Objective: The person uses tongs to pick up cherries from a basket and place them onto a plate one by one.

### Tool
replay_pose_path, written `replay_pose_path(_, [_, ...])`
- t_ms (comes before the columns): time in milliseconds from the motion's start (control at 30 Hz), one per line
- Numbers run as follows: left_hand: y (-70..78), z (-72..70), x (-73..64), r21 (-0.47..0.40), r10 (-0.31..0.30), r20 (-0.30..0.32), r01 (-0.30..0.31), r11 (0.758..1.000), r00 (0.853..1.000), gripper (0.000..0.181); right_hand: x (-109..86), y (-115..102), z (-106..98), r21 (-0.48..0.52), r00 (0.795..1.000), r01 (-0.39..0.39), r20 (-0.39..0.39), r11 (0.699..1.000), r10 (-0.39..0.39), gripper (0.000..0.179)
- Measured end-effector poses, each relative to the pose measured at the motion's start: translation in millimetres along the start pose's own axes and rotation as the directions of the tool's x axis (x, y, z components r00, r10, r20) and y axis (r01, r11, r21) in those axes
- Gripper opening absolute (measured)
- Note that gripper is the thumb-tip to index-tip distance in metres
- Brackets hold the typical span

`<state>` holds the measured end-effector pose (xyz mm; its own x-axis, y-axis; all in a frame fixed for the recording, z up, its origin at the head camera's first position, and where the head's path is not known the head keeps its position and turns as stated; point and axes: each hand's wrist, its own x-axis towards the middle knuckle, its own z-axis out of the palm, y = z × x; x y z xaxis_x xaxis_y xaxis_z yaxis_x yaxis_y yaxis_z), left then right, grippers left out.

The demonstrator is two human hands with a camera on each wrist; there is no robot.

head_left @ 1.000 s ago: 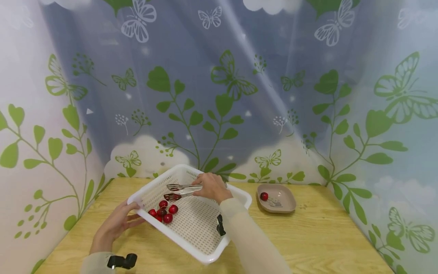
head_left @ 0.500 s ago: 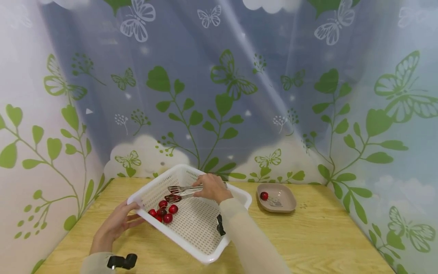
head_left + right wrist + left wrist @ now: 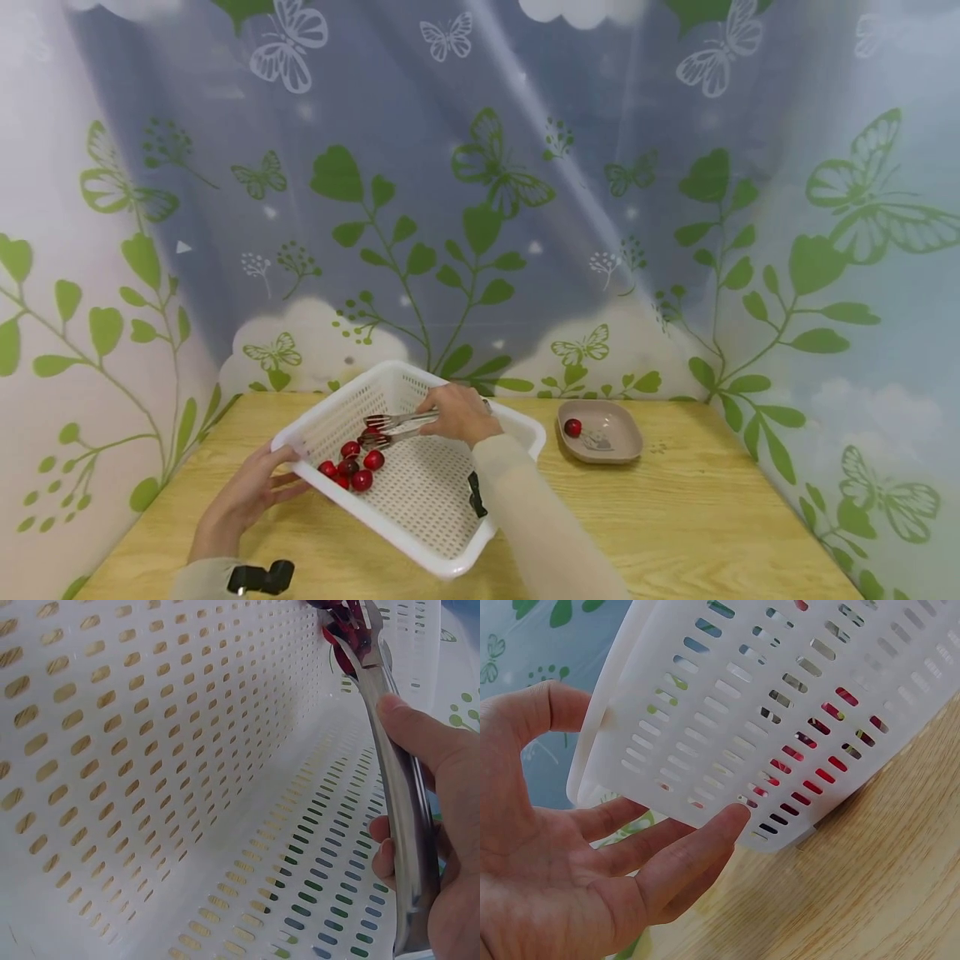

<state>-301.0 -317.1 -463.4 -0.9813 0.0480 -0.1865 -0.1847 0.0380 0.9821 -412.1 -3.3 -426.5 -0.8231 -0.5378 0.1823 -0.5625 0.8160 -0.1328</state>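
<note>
A white perforated plastic basket (image 3: 420, 546) stands tilted on the table. My left hand (image 3: 243, 496) grips its left corner, thumb over the rim and fingers against the outer wall, as the left wrist view shows. Several red cherries (image 3: 362, 480) lie together inside, near that corner. My right hand (image 3: 461, 414) reaches over the far side and holds metal tongs (image 3: 408, 419). Between the slotted tong heads, just above the pile, another cherry (image 3: 371, 435) shows in part; the right wrist view also shows red there (image 3: 343, 656), partly covered by the metal.
To the right of the basket is a beige square bowl (image 3: 630, 446) with one cherry (image 3: 573, 427) in it. The wooden table (image 3: 675, 533) ends at a printed curtain (image 3: 480, 275) behind and at both sides.
The tong heads have come closer together, with a cherry now showing between them. The head view has shifted slightly. My left hand keeps its grip on the basket.
</note>
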Motion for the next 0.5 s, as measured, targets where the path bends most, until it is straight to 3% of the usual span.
replay_pose_path(500, [1.1,1.4,-1.1,0.023,-0.003,-0.013,0.004,1.0,1.0,0.066,-1.2,-0.8,-1.0,-0.01,1.0,0.013,0.002,1.0,-0.013,0.03])
